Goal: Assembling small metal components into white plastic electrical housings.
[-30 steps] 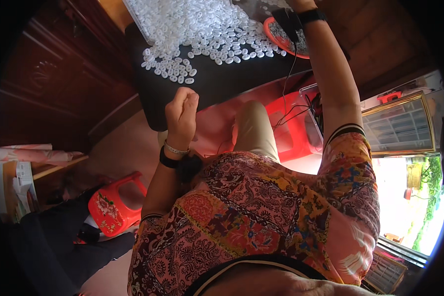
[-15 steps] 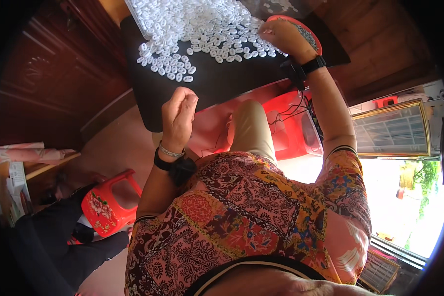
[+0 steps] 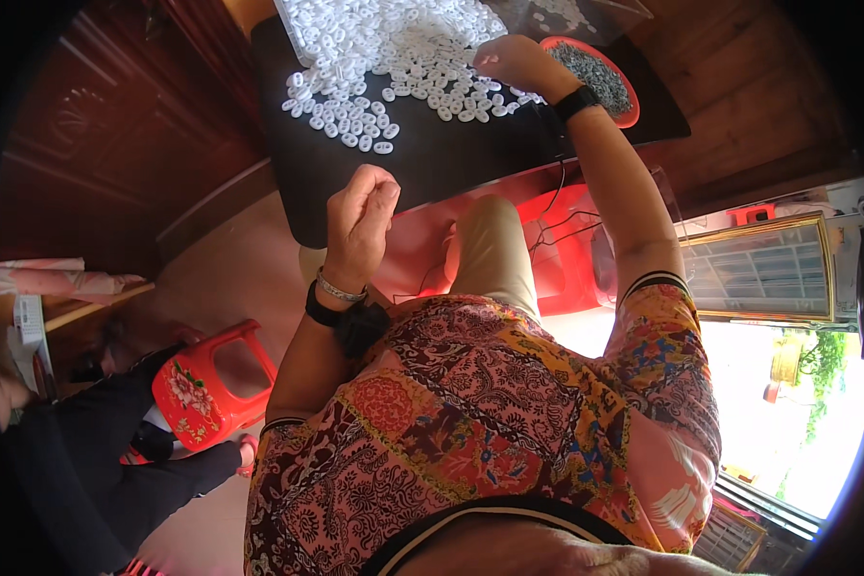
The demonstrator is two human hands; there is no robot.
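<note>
My left hand (image 3: 362,223) is closed in a loose fist in front of the dark table's near edge. Whatever its fingers may hold is hidden. My right hand (image 3: 526,69) reaches over the right side of the spread white oval pieces (image 3: 451,91), its fingers curled together. What is in those fingers, if anything, is too small to make out. Each oval piece appears to have two holes. Just right of my right hand stands a red bowl (image 3: 632,117) filled with small grey metal bits (image 3: 590,72).
The dark table (image 3: 432,158) carries a large heap of the pieces (image 3: 384,34) at its far side. Thin dark cables (image 3: 552,230) hang below its near edge. At left, a red plastic stool (image 3: 197,394) stands beside another person's dark-clothed legs (image 3: 77,461).
My right hand has moved left from beside the bowl to over the white pieces, uncovering the grey bits. My left hand stays closed. The whole view has shifted slightly.
</note>
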